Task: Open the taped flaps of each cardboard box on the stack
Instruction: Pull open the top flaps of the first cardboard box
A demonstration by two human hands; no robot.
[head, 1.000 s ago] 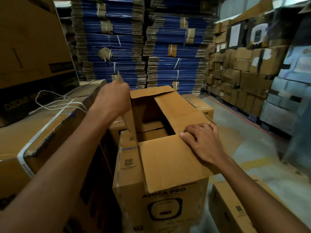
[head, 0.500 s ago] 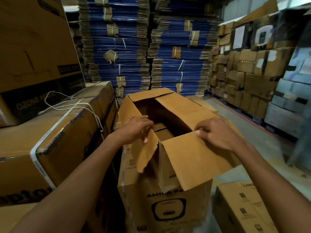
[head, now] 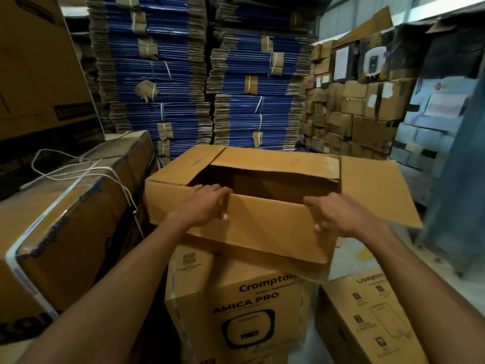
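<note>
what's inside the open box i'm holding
Only a shadowed brown inner wall of the open box shows. Anything lower is hidden behind the near flap gripped by the left hand and right hand.

Free: box mouth (head: 265, 181); strapped carton (head: 65, 222) crowds left.

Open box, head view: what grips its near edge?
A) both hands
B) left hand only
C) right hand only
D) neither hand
A: the left hand and the right hand each curl over the near edge of the open box, one toward each end of it.
</note>
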